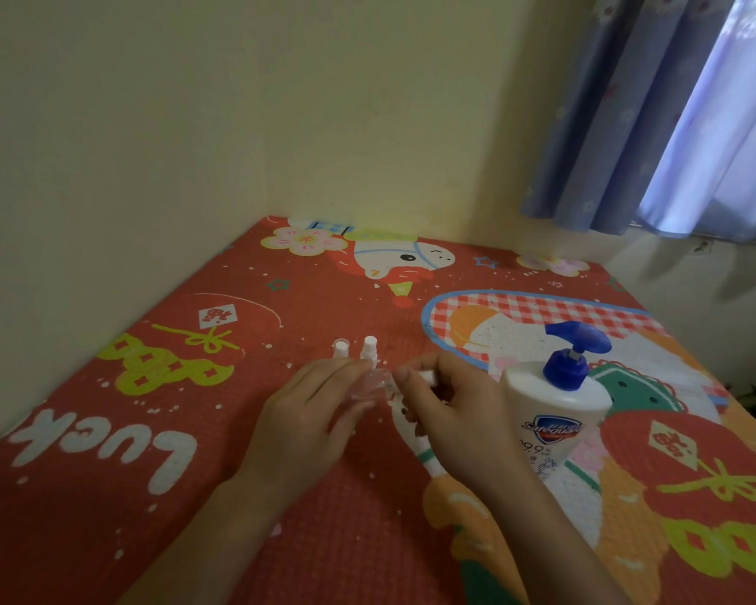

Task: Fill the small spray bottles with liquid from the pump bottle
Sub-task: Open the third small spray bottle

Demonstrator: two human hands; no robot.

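My left hand [311,412] holds a small clear spray bottle [374,384] above the table's middle. My right hand [450,408] pinches the bottle's white top [428,376] at its right end. Just behind my fingers stand two more small white-topped spray bottles, one [340,348] on the left and one [369,349] beside it. The white pump bottle [555,412] with a blue pump head stands upright to the right of my right hand, nozzle pointing left.
The table is covered by a red cartoon-print cloth [193,430]. A cream wall runs along the left and back edges. Blue curtains [673,111] hang at the upper right, beyond the table's far right corner.
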